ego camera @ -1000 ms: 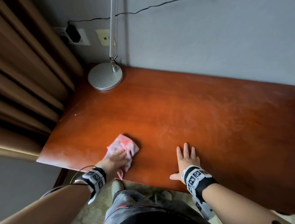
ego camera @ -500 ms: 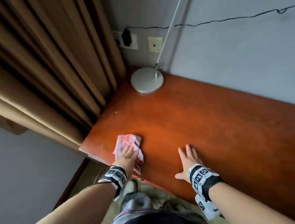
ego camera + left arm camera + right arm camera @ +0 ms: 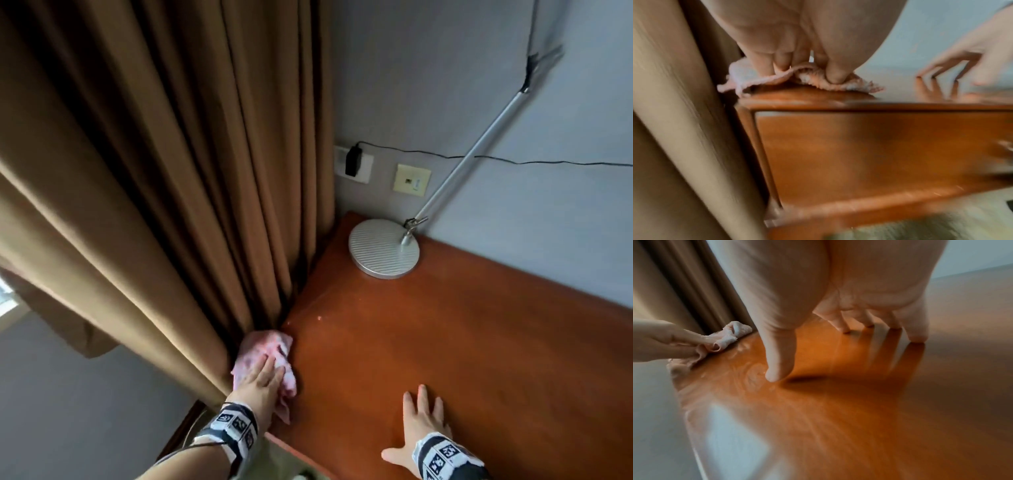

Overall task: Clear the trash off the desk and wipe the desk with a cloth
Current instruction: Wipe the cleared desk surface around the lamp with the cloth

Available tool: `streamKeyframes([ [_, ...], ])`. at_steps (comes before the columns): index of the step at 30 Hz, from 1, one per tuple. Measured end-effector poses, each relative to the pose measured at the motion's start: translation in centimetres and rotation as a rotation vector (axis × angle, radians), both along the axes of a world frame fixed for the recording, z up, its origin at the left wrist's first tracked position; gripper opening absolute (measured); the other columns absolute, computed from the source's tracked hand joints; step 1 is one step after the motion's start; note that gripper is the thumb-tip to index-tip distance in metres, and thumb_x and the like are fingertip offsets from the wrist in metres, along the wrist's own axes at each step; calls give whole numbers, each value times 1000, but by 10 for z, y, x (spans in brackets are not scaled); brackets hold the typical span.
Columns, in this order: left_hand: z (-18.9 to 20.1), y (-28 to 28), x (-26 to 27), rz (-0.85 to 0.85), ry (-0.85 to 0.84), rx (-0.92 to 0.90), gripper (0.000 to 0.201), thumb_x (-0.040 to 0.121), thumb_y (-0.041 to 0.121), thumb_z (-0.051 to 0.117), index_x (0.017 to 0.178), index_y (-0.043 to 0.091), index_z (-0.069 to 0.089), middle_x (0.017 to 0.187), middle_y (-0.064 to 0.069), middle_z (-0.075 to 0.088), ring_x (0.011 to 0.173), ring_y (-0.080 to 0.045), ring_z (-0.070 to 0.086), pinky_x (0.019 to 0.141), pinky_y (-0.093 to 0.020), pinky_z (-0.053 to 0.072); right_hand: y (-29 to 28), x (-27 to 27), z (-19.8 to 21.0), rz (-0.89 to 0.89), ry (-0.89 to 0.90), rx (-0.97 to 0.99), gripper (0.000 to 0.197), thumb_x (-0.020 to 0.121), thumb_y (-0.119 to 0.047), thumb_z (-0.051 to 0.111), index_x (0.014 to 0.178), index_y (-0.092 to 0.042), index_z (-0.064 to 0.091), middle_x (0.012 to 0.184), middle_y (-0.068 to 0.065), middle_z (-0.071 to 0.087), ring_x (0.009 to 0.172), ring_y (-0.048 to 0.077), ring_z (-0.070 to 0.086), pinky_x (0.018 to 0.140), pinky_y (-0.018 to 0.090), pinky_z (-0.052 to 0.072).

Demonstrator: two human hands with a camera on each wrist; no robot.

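A pink cloth (image 3: 270,349) lies at the left edge of the red-brown wooden desk (image 3: 445,342), right against the curtain. My left hand (image 3: 263,377) presses down on it with fingers laid over the top; in the left wrist view the thumb and fingers push into the bunched cloth (image 3: 764,78). My right hand (image 3: 423,421) rests flat on the desk near the front edge, fingers spread, holding nothing. The right wrist view shows the cloth (image 3: 731,335) under the left hand's fingers (image 3: 663,340). No trash is visible on the desk.
A silver lamp base (image 3: 383,248) stands in the desk's back left corner, its arm slanting up to the right. A heavy brown curtain (image 3: 171,171) hangs along the desk's left side. Wall sockets (image 3: 358,168) with a plugged adapter and cable sit behind. A drawer front (image 3: 859,154) lies below the desktop.
My left hand has slid the cloth leftward to the desk's left edge against the curtain. The right hand has stayed planted. The head view has swung left and up.
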State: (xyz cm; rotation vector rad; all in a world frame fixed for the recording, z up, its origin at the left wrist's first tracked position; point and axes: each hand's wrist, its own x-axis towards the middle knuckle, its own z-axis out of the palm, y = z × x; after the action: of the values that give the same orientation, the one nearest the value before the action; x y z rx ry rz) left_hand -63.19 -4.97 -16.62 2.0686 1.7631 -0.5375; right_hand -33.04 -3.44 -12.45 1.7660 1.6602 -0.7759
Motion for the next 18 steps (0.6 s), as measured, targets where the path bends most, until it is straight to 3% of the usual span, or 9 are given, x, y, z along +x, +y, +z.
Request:
streamKeyframes([
  [1,7,14,-3,38,-22,21,83,76,48,62,146,13,37,154,-15,29,142,-36,18,112,-45,32,2,-2,1,-18,5,-4,117,74,-62,65,153,-20,-10,156,7,-28,146,37,-14,118,48,15],
  [3,3,35,-3,105,-72,-11,86,85,53,45,152,10,15,159,-16,6,147,-36,6,119,-42,17,1,1,2,-36,17,15,115,74,-61,65,153,-23,-9,157,5,-27,146,35,-13,119,44,16],
  [6,1,50,21,71,-9,-83,108,57,71,63,140,4,45,149,-25,34,141,-42,25,109,-48,38,-3,7,0,-63,48,37,110,76,-57,64,153,-28,-8,157,0,-27,147,30,-13,120,40,12],
  [7,-4,46,35,-17,-20,-56,103,63,71,51,142,5,41,151,-24,30,143,-42,16,112,-51,32,-6,8,-1,-71,53,27,108,77,-56,64,153,-29,-9,157,-1,-28,147,29,-14,120,39,10],
  [9,-17,36,62,-196,-89,29,79,79,51,31,143,5,37,155,-15,23,146,-35,-10,117,-51,15,-10,7,-4,-95,69,18,102,82,-50,62,153,-30,-8,154,-7,-31,147,27,-14,120,39,9],
  [11,-10,37,86,-238,-180,15,62,78,39,36,128,10,58,141,-14,36,146,-32,-14,107,-48,35,-13,5,-8,-113,88,64,87,91,-37,55,153,-32,-5,149,-15,-36,148,25,-12,119,37,10],
  [12,-3,47,88,-232,-207,-24,59,83,35,40,135,10,53,147,-17,30,146,-32,-13,107,-47,38,-12,5,-7,-126,93,76,83,92,-33,53,153,-32,-4,152,-12,-33,148,24,-12,119,36,10],
  [15,-2,88,62,-87,-169,4,73,96,32,45,153,12,5,160,-13,-7,148,-31,-7,120,-44,8,-8,5,2,-166,110,31,93,85,-47,60,153,-31,-1,158,-4,-23,148,24,-12,119,36,9],
  [18,-3,96,48,74,-155,49,87,93,42,50,152,5,-2,158,-18,-17,147,-34,-7,121,-39,5,-2,6,12,-151,110,21,96,83,-52,62,154,-29,2,160,-2,-18,148,23,-9,120,35,12],
])
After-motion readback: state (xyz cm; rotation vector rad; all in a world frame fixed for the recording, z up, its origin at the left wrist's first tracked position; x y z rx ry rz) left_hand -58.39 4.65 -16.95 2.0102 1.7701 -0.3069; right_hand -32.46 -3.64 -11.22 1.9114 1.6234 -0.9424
